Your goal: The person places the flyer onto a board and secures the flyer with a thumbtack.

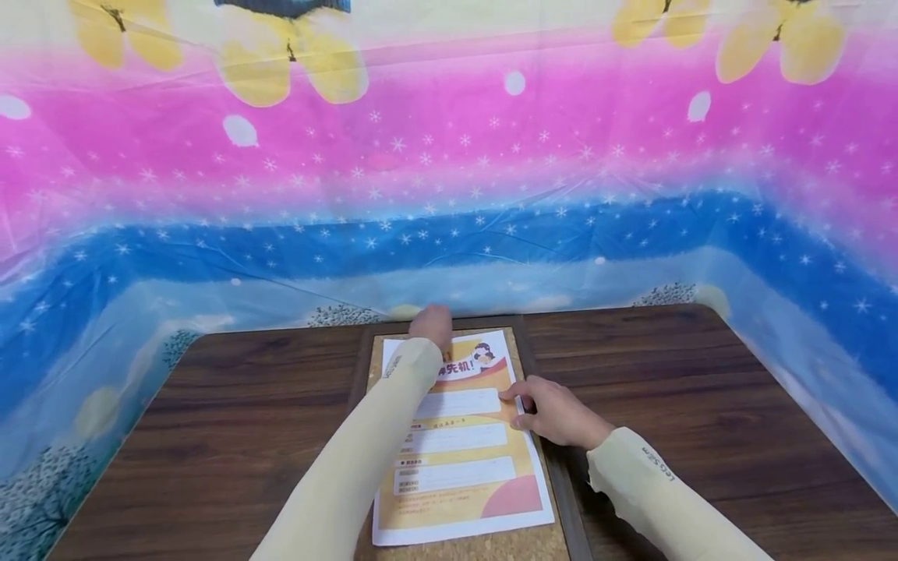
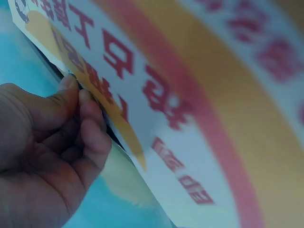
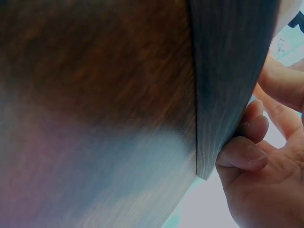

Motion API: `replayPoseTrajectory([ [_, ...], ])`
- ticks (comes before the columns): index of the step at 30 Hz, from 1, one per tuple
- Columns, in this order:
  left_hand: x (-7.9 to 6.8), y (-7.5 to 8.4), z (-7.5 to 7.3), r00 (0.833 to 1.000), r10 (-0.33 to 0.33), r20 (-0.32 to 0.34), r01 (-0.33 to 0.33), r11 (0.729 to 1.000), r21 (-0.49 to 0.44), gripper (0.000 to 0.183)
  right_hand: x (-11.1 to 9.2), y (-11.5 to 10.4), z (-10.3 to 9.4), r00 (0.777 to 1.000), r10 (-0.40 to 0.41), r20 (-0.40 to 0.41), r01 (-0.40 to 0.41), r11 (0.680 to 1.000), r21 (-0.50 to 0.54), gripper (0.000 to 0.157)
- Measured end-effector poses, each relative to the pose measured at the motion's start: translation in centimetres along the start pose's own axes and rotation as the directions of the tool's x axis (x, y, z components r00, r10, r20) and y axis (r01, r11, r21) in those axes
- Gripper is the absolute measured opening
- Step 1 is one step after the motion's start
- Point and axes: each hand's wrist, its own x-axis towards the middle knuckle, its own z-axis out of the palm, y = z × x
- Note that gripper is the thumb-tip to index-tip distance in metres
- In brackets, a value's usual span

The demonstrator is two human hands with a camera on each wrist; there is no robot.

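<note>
A printed poster (image 1: 459,440) in yellow, white and red lies on a cork board (image 1: 484,547) with a dark wooden frame (image 1: 571,502). At the poster's top edge my left hand (image 1: 433,326) bends over. Up close, the thumb and fingertips of that left hand (image 2: 52,147) pinch at the sheet's edge; whether something small sits there is hidden. My right hand (image 1: 557,413) rests by the poster's right side, its thumb and forefinger apart and touching the paper. In the right wrist view, other fingers of the right hand (image 3: 266,164) bend against the frame's outer edge.
Beneath the board is a dark wooden table (image 1: 673,374) with rounded far corners. A pink and blue patterned cloth (image 1: 449,195) hangs behind and at both sides, close to the board's far end. My sleeved left forearm (image 1: 351,460) crosses the poster's left part.
</note>
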Motion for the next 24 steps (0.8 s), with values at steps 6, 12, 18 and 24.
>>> replayPoseTrajectory([
  [6,-1.3,-1.1,-1.6,0.994,0.018,0.109,-0.006,0.995,-0.102,0.021,0.9,0.3,-0.2,0.998,-0.043,0.051,0.042,0.999,0.018,0.034],
  [12,-3.3,-0.5,-3.6,0.989,0.092,0.120,-0.076,0.988,-0.134,0.027,1.5,1.3,-0.8,0.997,-0.059,0.044,0.058,0.998,0.021,0.034],
  [18,-5.0,-0.1,-4.1,0.991,0.110,0.078,-0.102,0.990,-0.095,0.029,1.5,2.7,-1.1,0.998,-0.062,0.026,0.062,0.998,0.022,0.036],
  [24,-6.3,0.8,-3.1,0.986,0.163,0.040,-0.162,0.986,-0.025,0.035,1.2,4.2,-1.7,0.999,-0.044,0.003,0.044,0.999,0.012,0.033],
])
